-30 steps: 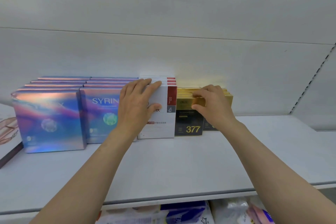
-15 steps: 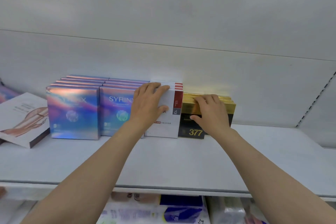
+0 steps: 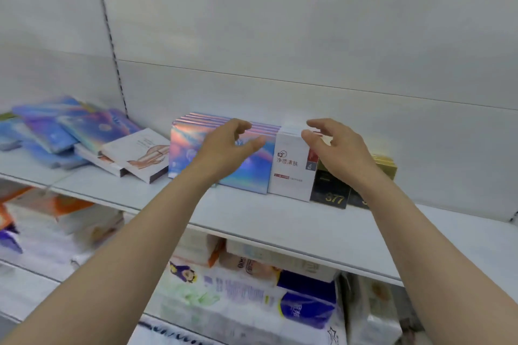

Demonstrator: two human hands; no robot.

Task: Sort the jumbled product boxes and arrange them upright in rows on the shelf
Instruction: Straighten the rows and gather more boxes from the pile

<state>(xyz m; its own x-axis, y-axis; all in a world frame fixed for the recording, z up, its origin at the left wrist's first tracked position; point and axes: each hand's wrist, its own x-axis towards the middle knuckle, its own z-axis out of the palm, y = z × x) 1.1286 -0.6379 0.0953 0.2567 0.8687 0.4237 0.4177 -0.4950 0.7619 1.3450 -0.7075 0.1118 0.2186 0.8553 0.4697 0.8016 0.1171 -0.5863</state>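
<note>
One white shelf (image 3: 280,221) carries upright rows: iridescent boxes (image 3: 185,145), white boxes (image 3: 291,173), black-gold boxes (image 3: 330,190). Jumbled boxes (image 3: 84,131) lie far left. Left hand (image 3: 227,148) and right hand (image 3: 339,145) hover with fingers spread, holding nothing.

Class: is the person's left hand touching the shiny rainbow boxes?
Cannot tell. In the head view the open left hand overlaps the rainbow boxes; no contact or gap shows.

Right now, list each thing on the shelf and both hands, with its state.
iridescent boxes: upright, in rows
white boxes: upright, in a row
black-and-gold boxes: upright, in rows
jumbled pile: lying flat or tilted, unsorted
drawing-print boxes: lying tilted
left hand: open, holding nothing
right hand: open, holding nothing
</note>
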